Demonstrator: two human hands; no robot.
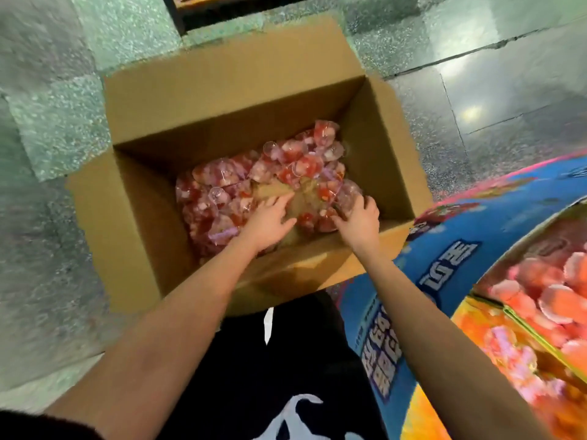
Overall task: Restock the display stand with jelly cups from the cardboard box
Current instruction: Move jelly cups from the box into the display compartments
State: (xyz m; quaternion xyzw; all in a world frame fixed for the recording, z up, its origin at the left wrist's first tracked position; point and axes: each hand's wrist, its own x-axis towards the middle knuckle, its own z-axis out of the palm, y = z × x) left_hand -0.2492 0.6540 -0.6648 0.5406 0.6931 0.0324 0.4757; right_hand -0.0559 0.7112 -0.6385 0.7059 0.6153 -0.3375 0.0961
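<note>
Jelly cups (222, 192) lie under left hand (270, 221) and right hand (360, 217).

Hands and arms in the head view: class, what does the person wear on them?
Nothing on the left hand or right hand: no gloves, rings or watch show. Both forearms are bare; a dark sleeve edge shows above the left one.

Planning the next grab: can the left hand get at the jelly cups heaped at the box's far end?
Probably yes. The cardboard box is open on top, the left hand lies on the pile inside, and nothing covers the far jelly cups; a further stretch should do.
</note>
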